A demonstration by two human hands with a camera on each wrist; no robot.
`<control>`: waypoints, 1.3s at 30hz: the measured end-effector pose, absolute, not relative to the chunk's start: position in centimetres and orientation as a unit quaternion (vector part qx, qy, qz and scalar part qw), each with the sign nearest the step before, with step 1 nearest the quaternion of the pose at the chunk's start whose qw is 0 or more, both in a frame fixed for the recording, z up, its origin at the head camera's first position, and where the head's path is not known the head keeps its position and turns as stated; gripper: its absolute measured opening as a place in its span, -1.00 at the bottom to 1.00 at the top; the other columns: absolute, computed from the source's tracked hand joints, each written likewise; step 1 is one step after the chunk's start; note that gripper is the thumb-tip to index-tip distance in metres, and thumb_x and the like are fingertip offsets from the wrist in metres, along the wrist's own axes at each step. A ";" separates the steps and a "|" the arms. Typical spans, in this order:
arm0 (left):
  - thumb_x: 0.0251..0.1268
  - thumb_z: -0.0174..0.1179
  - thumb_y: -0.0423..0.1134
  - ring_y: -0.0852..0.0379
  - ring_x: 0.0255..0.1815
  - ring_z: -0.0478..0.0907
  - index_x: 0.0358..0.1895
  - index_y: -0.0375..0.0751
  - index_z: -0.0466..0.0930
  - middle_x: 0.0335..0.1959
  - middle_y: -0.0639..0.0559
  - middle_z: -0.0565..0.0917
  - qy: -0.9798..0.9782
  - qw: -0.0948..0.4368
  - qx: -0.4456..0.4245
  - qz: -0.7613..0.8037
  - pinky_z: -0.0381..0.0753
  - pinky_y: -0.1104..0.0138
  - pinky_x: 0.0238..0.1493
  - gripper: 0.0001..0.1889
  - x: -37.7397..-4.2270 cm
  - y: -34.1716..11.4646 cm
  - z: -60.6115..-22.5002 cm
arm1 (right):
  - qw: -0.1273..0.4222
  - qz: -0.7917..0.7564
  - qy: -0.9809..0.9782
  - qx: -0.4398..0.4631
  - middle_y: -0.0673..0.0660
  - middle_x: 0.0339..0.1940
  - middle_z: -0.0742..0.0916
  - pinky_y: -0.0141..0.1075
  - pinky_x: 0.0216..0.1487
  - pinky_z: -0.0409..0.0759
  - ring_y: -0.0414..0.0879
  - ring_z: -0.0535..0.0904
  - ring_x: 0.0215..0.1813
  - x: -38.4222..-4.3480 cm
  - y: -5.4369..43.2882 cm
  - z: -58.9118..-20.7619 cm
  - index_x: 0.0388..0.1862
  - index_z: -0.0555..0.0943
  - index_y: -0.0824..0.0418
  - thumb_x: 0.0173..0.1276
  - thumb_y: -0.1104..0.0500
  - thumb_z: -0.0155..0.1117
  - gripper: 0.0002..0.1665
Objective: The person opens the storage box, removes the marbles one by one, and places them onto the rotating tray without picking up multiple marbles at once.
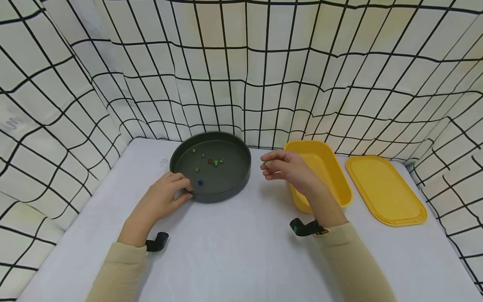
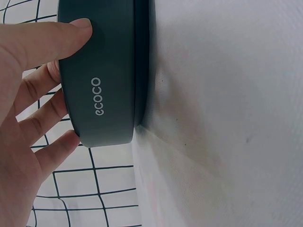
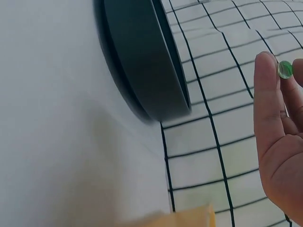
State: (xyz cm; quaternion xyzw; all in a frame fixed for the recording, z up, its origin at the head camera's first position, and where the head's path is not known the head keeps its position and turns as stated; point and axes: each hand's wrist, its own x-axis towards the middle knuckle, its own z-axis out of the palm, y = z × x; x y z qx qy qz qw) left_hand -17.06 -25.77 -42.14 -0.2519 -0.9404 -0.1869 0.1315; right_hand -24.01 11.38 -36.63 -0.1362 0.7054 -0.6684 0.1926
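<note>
A round dark-green tray (image 1: 226, 180) with "ecoco" on its side stands on the table, several small marbles lying in it. Among them are a blue marble (image 1: 200, 182) and a red marble (image 1: 210, 161). My left hand (image 1: 160, 197) grips the tray's near-left rim; in the left wrist view the thumb lies on the outer wall and the fingers reach to the rim. Right of the tray, my right hand (image 1: 292, 170) is raised over the table and pinches a clear green glass marble (image 3: 285, 69) between thumb and fingertips.
Partly under my right forearm stands a yellow plastic box (image 1: 341, 188), open at the top. Its flat yellow lid (image 1: 386, 191) lies farther right. White walls with a black grid (image 1: 256, 67) enclose the white table (image 1: 234, 251) at the back and sides.
</note>
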 end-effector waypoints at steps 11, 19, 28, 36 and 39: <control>0.08 0.48 -0.34 0.03 -0.10 0.51 -0.36 0.03 0.62 -0.27 0.15 0.62 -0.938 0.138 -0.254 -0.188 0.55 0.09 -0.07 -0.79 -17.0 -25.7 -42.3 | 0.233 -0.663 0.695 -0.155 0.39 -0.07 0.70 -0.17 -0.06 0.72 0.01 0.69 -0.21 -23.8 6.6 -38.3 0.07 0.60 0.38 0.46 0.31 0.14 -0.73; 0.08 0.48 -0.34 0.02 -0.10 0.51 -0.36 0.02 0.61 -0.27 0.14 0.62 -0.938 0.139 -0.256 -0.186 0.55 0.10 -0.07 -0.79 -17.0 -25.7 -42.2 | 0.258 -0.644 0.702 -0.161 0.41 -0.06 0.69 -0.21 -0.07 0.72 -0.07 0.68 -0.25 -23.7 4.0 -39.1 0.10 0.57 0.43 0.47 0.30 0.16 -0.70; 0.07 0.48 -0.34 0.02 -0.12 0.51 -0.38 0.03 0.60 -0.29 0.15 0.62 -0.936 0.147 -0.259 -0.188 0.55 0.10 -0.09 -0.78 -17.1 -25.8 -42.3 | 0.270 -0.637 0.704 -0.163 0.38 -0.06 0.71 -0.22 -0.10 0.73 -0.09 0.68 -0.27 -24.2 1.9 -39.1 0.13 0.55 0.46 0.47 0.30 0.17 -0.66; 0.04 0.50 -0.34 0.03 -0.13 0.51 -0.38 0.01 0.59 -0.31 0.15 0.61 -0.934 0.158 -0.261 -0.188 0.55 0.11 -0.11 -0.76 -17.1 -25.7 -42.2 | 0.278 -0.629 0.706 -0.167 0.36 -0.07 0.71 -0.21 -0.11 0.73 -0.09 0.68 -0.27 -24.6 0.6 -39.5 0.12 0.56 0.46 0.46 0.29 0.18 -0.66; 0.05 0.50 -0.33 0.03 -0.13 0.51 -0.38 0.01 0.59 -0.30 0.15 0.61 -0.933 0.159 -0.262 -0.187 0.55 0.10 -0.12 -0.76 -17.1 -25.7 -42.2 | 0.275 -0.624 0.712 -0.168 0.38 -0.07 0.71 -0.22 -0.13 0.73 -0.10 0.68 -0.28 -24.8 0.2 -39.6 0.11 0.57 0.45 0.46 0.28 0.18 -0.67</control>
